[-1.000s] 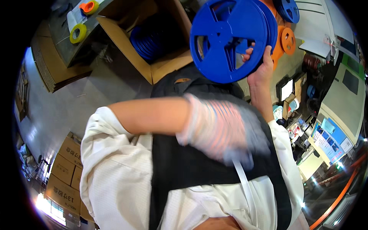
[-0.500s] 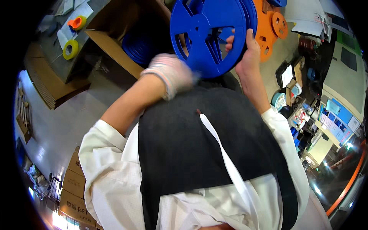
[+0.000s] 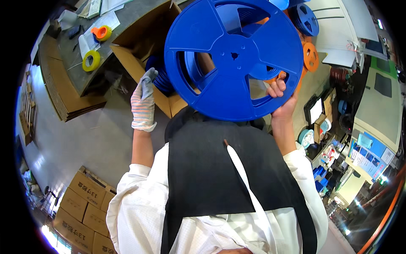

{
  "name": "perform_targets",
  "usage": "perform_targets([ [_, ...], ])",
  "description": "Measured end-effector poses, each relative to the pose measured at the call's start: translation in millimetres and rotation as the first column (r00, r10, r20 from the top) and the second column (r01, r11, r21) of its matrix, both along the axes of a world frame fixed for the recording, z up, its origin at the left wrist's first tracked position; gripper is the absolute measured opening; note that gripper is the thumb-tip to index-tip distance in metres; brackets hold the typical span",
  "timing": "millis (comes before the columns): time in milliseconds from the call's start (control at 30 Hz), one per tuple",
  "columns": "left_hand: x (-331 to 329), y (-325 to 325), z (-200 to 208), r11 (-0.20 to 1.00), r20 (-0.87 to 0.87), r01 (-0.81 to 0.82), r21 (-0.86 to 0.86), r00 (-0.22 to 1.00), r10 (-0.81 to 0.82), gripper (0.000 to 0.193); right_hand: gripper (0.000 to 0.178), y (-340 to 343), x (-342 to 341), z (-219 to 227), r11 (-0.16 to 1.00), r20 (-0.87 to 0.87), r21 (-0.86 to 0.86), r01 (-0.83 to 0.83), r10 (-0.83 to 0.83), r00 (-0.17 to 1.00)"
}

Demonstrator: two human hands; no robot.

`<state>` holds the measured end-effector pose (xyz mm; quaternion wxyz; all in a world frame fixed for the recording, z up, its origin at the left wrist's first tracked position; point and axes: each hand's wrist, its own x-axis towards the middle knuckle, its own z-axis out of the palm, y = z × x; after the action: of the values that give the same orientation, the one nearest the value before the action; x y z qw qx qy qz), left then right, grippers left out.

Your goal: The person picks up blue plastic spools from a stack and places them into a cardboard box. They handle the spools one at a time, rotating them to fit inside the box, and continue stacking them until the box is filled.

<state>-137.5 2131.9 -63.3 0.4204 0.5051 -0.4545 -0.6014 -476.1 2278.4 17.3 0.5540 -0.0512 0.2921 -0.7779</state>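
Observation:
My right hand (image 3: 279,95) is bare and grips a large blue plastic reel (image 3: 226,84) by its lower right rim, fingers through a cutout. The reel is tilted with its flat face toward me, in front of my black apron. My left hand (image 3: 144,103), in a striped knit glove with grey fingertips, is raised left of the reel. Its fingers are stretched out and hold nothing that I can see. Just beyond it, an open cardboard box (image 3: 129,63) holds more blue reels (image 3: 164,82); the held reel hides part of it.
A grey table (image 3: 112,25) at the far left carries yellow tape (image 3: 91,60), an orange tape dispenser (image 3: 101,32) and papers. Flattened cardboard (image 3: 63,93) leans below it. Orange reels (image 3: 311,57) lie at the far right. Stacked cartons (image 3: 76,228) stand at the lower left.
The blue reel has come closer and lower, its face turned more toward me. My left hand has moved left, away from the reel's edge, and its fingers now point up.

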Motion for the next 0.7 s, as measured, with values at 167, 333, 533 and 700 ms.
perform_targets([
  [167,0,-18,15,0.928,0.217,-0.216,-0.302,0.933,0.288,0.035,0.039,-12,10,0,0.998,0.145,-0.058,-0.032,0.040,0.989],
  [333,-7,-50,42,0.728,0.562,0.112,-0.676,0.717,0.412,0.046,0.038,-22,16,0,0.996,0.156,-0.051,-0.078,0.085,0.984],
  [533,-106,-24,97,0.548,0.825,0.646,-0.532,0.541,0.162,0.061,0.043,-29,31,8,0.991,0.173,-0.034,-0.132,0.136,0.976],
  [700,-128,-15,82,0.456,0.832,0.736,-0.500,0.554,0.018,0.063,0.048,-31,37,6,0.994,0.143,0.061,-0.096,0.086,0.986],
])
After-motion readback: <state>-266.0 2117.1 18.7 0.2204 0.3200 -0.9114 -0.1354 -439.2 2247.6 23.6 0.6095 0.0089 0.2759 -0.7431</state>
